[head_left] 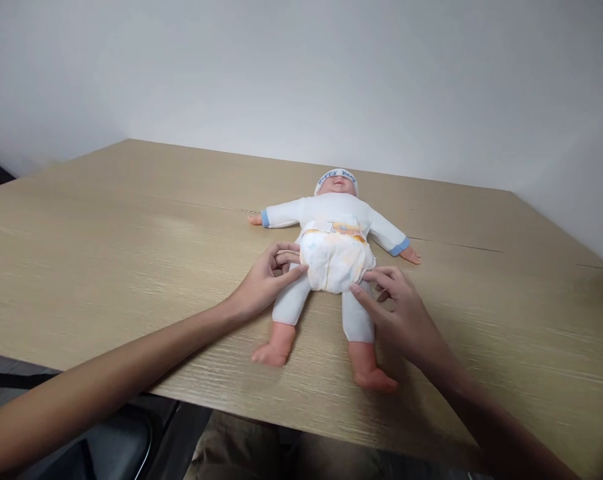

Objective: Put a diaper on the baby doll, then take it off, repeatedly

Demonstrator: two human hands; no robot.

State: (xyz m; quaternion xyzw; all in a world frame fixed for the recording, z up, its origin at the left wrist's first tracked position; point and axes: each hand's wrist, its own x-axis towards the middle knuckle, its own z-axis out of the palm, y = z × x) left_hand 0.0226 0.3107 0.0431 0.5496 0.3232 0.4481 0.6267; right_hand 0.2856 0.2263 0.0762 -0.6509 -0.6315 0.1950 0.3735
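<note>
A baby doll [331, 208] in a white suit with blue cuffs lies on its back, its feet toward me and its arms spread. Around its hips sits a white diaper [326, 257] with an orange printed waistband across the belly. My left hand [271, 273] has its thumb and fingers closed at the diaper's left leg edge. On the other side, my right hand [394, 300] pinches the right leg edge between thumb and forefinger. The undersides of the doll and diaper are hidden.
The doll rests on a light wooden table [131, 267] with a thin seam across it. A pale wall [281, 80] rises behind the far edge. Below the near edge are a chair [116, 443] and my legs [241, 447].
</note>
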